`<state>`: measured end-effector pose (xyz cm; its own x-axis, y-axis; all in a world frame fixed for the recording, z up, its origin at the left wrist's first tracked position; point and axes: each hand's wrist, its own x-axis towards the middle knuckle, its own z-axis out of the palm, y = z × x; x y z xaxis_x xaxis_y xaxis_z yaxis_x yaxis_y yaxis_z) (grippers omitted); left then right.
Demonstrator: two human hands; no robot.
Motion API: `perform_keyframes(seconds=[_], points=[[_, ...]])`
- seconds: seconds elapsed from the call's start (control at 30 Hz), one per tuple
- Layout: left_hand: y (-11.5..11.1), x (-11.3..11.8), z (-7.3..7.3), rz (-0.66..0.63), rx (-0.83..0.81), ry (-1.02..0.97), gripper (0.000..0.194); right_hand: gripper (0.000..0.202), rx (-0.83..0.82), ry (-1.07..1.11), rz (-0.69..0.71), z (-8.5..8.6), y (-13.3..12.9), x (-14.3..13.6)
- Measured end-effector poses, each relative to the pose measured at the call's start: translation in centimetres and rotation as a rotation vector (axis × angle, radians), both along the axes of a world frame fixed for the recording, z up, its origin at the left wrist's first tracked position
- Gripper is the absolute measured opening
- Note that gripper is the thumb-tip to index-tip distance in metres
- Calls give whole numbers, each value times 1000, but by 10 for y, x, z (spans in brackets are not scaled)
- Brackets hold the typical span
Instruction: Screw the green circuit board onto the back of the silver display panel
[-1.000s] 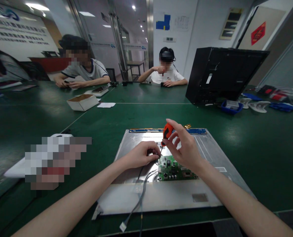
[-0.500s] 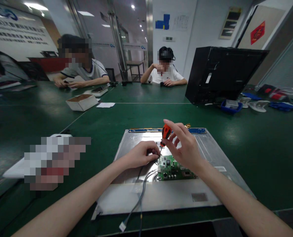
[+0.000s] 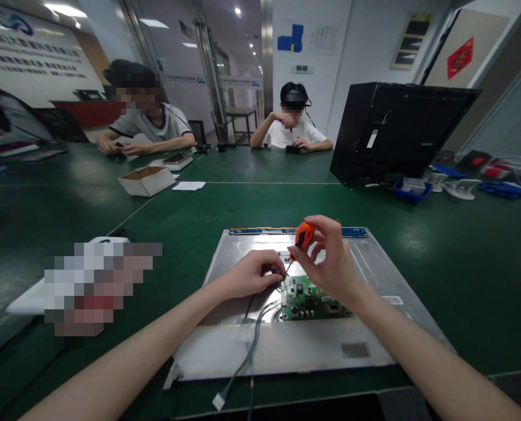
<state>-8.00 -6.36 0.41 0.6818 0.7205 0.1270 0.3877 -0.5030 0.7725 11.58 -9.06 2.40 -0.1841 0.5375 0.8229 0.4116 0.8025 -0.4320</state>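
Note:
An orange and black screwdriver (image 3: 304,235) is held by the handle in the fingers of my right hand (image 3: 333,260). Its shaft slants down and left to the upper-left corner of a green circuit board (image 3: 306,301). My left hand (image 3: 256,272) is closed at that same corner, thumb and forefinger pinched beside the screwdriver's tip; whatever lies between them is hidden. The board rests on a silver metal display panel (image 3: 225,345) with a blue strip (image 3: 260,232) along its far edge. Grey cables (image 3: 255,342) run from the board's left side to a white connector (image 3: 218,401) near me.
Beyond the panel, a black monitor-like casing (image 3: 400,134) stands at the right, with a blue tray (image 3: 411,190) by its base. An open white box (image 3: 146,182) and a paper (image 3: 189,186) lie left of centre. Two people (image 3: 155,126) sit across the green table (image 3: 251,204).
The screwdriver's handle has tipped to the right, with my right hand turned along with it. My left hand has stayed in place. Someone's fingers now show at the left edge.

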Motion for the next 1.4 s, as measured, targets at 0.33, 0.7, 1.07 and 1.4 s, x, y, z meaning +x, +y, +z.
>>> perform_keyframes(seconds=[0.33, 0.7, 1.07, 1.4], points=[[-1, 1, 0, 3, -7, -12, 8, 46, -3, -69, 27, 4, -2, 2], [0, 1, 0, 16, -12, -2, 7, 48, -8, -20, -1, -1, 0, 0], [-1, 1, 1, 8, -8, 9, 5, 39, -9, -38, 36, 5, -2, 2], [-2, 1, 3, -3, 3, -5, 7, 45, -28, -85, 7, 6, -4, 4]])
